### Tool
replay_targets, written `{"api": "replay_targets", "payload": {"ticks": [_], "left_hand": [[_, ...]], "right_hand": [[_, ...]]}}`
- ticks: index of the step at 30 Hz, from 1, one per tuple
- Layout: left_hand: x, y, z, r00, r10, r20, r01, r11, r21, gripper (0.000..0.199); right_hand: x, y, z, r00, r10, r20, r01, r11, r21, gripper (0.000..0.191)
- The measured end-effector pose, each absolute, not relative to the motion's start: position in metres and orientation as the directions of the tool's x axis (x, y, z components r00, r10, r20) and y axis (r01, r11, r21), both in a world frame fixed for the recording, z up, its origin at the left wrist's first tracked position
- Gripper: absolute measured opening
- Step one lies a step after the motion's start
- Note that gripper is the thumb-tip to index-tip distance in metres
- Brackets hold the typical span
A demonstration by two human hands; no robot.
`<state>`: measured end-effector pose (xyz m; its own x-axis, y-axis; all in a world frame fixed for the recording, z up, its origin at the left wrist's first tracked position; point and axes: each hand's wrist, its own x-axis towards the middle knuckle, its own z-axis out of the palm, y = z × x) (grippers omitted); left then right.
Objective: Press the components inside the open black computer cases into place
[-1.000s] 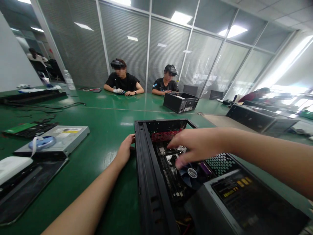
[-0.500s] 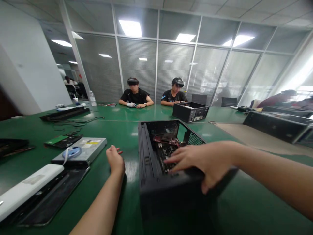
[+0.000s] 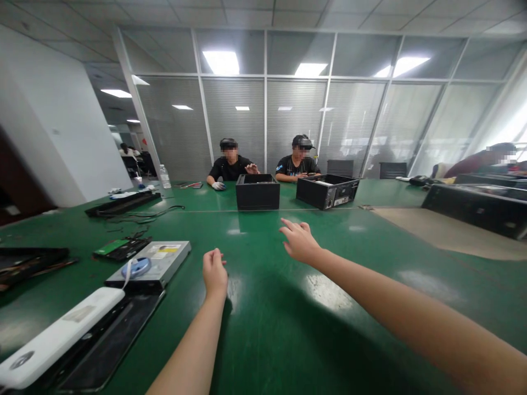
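Observation:
My right hand [image 3: 300, 240] hangs over the green table [image 3: 263, 307], arm stretched forward, fingers apart and nothing in them. Ahead of its fingertips, across a gap, a black computer case [image 3: 257, 196] stands near the far side, its top open and its inside hidden from here. My left hand [image 3: 214, 272] rests on the table with fingers curled in; nothing shows in it. To its left lie a silver optical drive [image 3: 175, 260] with a blue tape roll [image 3: 136, 267] on top, a black panel [image 3: 119, 334] and a long white power strip [image 3: 66, 334].
Across the table sit two people; one person's raised hand [image 3: 251, 168] is just behind the case. A second open computer case [image 3: 327, 192] stands to its right. More case parts [image 3: 473, 208] lie far right. A green circuit board [image 3: 117, 248], cables and a bottle [image 3: 164, 176] are left.
The computer case has gone from under my right hand to the far side, before a person. My right hand has moved forward and left off it. The left hand stays curled on the table.

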<state>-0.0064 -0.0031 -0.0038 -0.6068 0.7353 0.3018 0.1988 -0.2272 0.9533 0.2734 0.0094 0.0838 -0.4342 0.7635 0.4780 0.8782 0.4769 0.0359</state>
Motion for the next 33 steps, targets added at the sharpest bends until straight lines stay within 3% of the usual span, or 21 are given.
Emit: {"api": "replay_targets", "payload": {"ticks": [7, 14, 20, 33], "left_hand": [[0.003, -0.012, 0.005, -0.528, 0.771, 0.356, 0.253, -0.257, 0.933, 0.036], [0.018, -0.029, 0.015, -0.369, 0.819, 0.439, 0.413, -0.278, 0.867, 0.034], [0.031, -0.039, 0.016, -0.242, 0.864, 0.442, 0.502, -0.278, 0.819, 0.033], [0.045, -0.046, 0.017, -0.115, 0.865, 0.488, 0.643, -0.310, 0.700, 0.027]], "right_hand": [[0.338, -0.065, 0.041, -0.382, 0.862, 0.335, 0.858, 0.465, -0.219, 0.029], [0.387, -0.107, 0.009, -0.244, 0.852, 0.463, 0.705, 0.483, -0.520, 0.014], [0.404, -0.102, 0.016, -0.198, 0.819, 0.539, 0.628, 0.528, -0.571, 0.011], [0.403, -0.102, 0.010, -0.263, 0.848, 0.459, 0.589, 0.518, -0.620, 0.019]]}}
